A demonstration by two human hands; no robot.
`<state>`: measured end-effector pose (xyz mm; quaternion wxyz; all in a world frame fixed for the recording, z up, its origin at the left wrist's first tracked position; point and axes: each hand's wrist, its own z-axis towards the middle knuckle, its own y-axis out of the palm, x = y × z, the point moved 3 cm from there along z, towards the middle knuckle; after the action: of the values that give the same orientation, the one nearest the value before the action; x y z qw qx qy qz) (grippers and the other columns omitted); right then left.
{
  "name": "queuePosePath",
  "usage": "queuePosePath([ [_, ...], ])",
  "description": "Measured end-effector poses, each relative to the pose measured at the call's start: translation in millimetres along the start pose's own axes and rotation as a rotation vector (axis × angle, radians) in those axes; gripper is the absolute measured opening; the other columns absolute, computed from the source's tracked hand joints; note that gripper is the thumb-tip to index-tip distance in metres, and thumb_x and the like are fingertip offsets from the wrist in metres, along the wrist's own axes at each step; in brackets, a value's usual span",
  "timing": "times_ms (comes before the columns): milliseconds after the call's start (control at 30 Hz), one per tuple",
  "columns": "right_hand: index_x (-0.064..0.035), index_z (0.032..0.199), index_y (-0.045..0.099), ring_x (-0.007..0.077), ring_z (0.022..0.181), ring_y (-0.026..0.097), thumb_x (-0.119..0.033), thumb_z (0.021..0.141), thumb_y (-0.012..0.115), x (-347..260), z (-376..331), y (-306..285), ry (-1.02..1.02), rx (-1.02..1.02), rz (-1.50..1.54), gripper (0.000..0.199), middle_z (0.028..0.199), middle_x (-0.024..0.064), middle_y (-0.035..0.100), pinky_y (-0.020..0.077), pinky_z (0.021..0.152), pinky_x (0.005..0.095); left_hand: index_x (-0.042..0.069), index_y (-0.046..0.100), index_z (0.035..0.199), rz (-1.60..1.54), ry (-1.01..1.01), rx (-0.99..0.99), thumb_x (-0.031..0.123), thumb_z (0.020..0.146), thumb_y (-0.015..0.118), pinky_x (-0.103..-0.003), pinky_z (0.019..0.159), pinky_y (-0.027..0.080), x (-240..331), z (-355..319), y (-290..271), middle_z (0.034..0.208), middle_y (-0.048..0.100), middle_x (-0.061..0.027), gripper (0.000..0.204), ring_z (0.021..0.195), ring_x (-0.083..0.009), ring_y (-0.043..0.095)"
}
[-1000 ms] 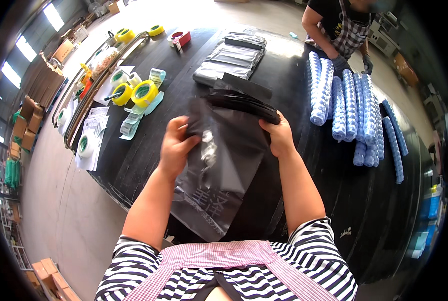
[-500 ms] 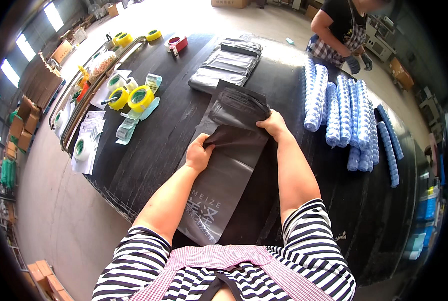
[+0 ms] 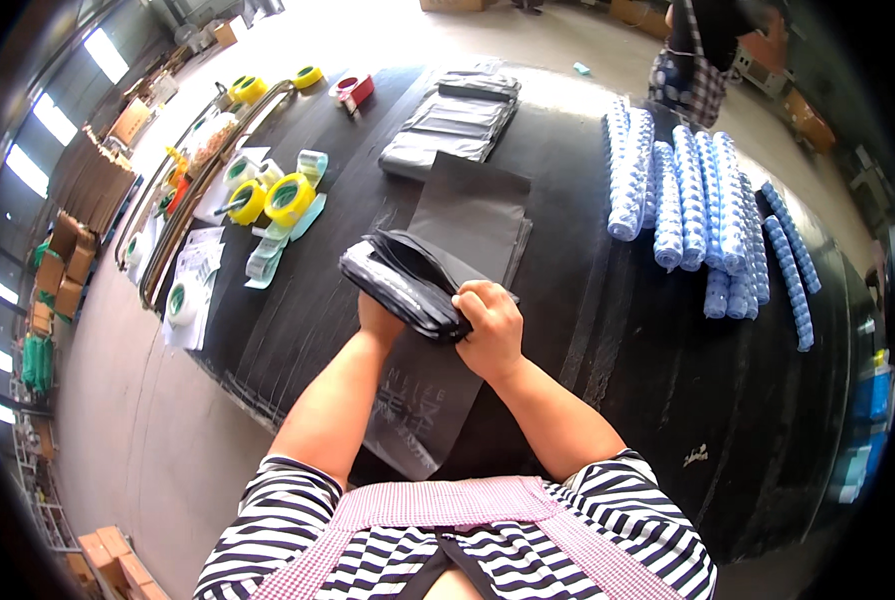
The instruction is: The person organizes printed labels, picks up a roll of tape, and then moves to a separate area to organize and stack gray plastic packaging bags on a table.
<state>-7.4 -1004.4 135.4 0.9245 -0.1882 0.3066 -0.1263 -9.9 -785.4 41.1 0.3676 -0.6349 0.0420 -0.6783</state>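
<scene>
The black table point(image 3: 647, 330) carries grey bags point(image 3: 454, 120), blue rolls point(image 3: 702, 200) and tape rolls point(image 3: 272, 200).

At frame centre, both hands, the left hand point(image 3: 379, 318) and the right hand point(image 3: 489, 328), meet on a folded bundle of bags point(image 3: 402, 282) lying on a flat bag point(image 3: 457, 300) on the surface point(image 3: 627, 330). Above it lies a stack of bags point(image 3: 452, 125). Tape rolls point(image 3: 272, 195) sit at upper left. Padded rolls point(image 3: 697, 215) lie at upper right.

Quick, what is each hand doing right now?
Left hand: closed on the folded black bag bundle.
Right hand: closed on the same bundle.
</scene>
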Motion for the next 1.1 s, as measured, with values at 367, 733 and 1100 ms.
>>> queuePosePath([
  [367,-0.008,0.086,0.063,0.0259,0.088,0.063,-0.012,0.066,0.069,-86,-58,-22,-0.19,-0.208,0.237,0.021,0.122,0.0091,0.068,0.0469,0.079,0.037,0.01,0.05,0.138,-1.539,-0.433,-0.002,0.087,0.079,0.047,-0.047,0.101,0.051,101,-143,-92,0.131,0.058,-0.0092,0.098,0.118,-0.0293,0.059],
  [733,-0.0034,0.087,0.062,0.0289,0.095,0.064,-0.011,0.067,0.069,-106,-123,5,-0.335,-0.55,0.444,0.023,0.116,0.013,0.067,0.0523,0.083,0.0385,0.001,0.066,0.096,-1.122,-1.023,0.07,0.016,0.092,0.07,-0.04,0.076,0.059,55,-186,-83,0.091,0.069,-0.0116,0.016,0.081,-0.0259,0.068],
  [1100,0.0109,0.134,0.043,0.0258,0.117,0.055,-0.01,0.088,0.07,143,-5,-17,1.2,0.187,0.58,0.058,0.127,0.0245,0.055,0.043,0.103,0.0347,0.0,0.055,0.133,-0.948,-0.626,0.372,0.038,0.086,0.064,-0.042,0.097,0.053,76,-239,-228,0.125,0.064,-0.0155,0.061,0.11,-0.0292,0.064],
])
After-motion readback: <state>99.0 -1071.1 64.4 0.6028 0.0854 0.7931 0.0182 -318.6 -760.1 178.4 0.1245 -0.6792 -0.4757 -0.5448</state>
